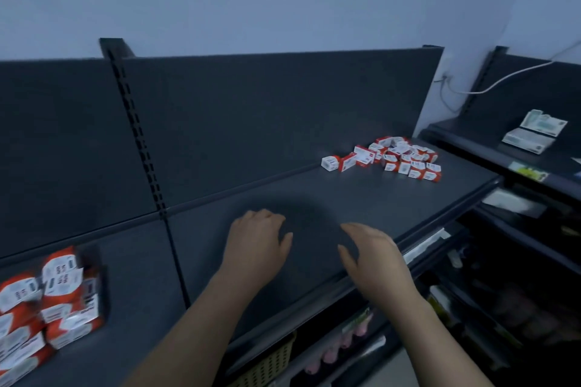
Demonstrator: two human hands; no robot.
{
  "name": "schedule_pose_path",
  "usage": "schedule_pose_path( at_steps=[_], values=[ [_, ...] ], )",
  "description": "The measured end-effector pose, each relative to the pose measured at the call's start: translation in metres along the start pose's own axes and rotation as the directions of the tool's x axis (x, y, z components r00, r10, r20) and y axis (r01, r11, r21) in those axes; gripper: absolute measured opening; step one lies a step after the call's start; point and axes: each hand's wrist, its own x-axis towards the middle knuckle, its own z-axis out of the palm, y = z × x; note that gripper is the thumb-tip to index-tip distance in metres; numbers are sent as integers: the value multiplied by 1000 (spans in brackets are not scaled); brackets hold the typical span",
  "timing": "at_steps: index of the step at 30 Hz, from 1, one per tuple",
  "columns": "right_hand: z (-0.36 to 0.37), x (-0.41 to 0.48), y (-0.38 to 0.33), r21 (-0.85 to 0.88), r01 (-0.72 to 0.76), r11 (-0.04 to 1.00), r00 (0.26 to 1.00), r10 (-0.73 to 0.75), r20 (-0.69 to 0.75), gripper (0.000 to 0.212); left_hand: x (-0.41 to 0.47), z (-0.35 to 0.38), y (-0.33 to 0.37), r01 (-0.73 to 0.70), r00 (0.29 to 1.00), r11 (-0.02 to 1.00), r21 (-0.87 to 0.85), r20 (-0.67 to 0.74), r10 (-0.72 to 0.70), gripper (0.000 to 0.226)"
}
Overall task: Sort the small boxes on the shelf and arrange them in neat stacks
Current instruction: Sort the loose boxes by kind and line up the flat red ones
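A loose heap of several small red-and-white boxes [399, 157] lies at the far right end of the dark shelf [314, 198], against its back panel. Stacked red-and-white boxes [47, 308] stand at the near left on the neighbouring shelf section. My left hand [257, 242] hovers over the bare middle of the shelf with its fingers loosely curled, holding nothing. My right hand [374, 254] hangs beside it near the front edge, fingers relaxed and empty. Both hands are well short of the heap.
A slotted upright post [138, 141] divides the shelf sections. Another shelf to the right carries pale green boxes [534, 132]. A white cable [503, 78] runs along the wall. Lower shelves hold a woven basket [270, 364] and dim goods.
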Motion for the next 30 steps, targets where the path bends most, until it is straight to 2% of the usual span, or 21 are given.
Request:
schedule_pose_path(
  at_steps=[6, 14, 19, 25, 30],
  values=[
    [-4, 37, 35, -23, -38, 999, 996, 36, -82, 27, 60, 24, 15, -72, 997, 997, -3, 15, 72, 35],
    [-9, 80, 78, -44, -145, 988, 987, 141, -82, 40, 134, 47, 37, -162, 986, 987, -20, 44, 162, 34],
    [-11, 100, 105, -35, -175, 984, 981, 171, -87, 38, 168, 64, 53, -183, 980, 983, -24, 76, 184, 34],
    [-8, 138, 144, -22, -143, 989, 988, 142, -52, 33, 208, 93, 66, -105, 986, 990, -91, 123, 116, 34],
    [-10, 182, 187, -28, -124, 992, 991, 125, 42, 43, 248, 119, 79, -9, 992, 993, -116, 124, 23, 34]
  ],
)
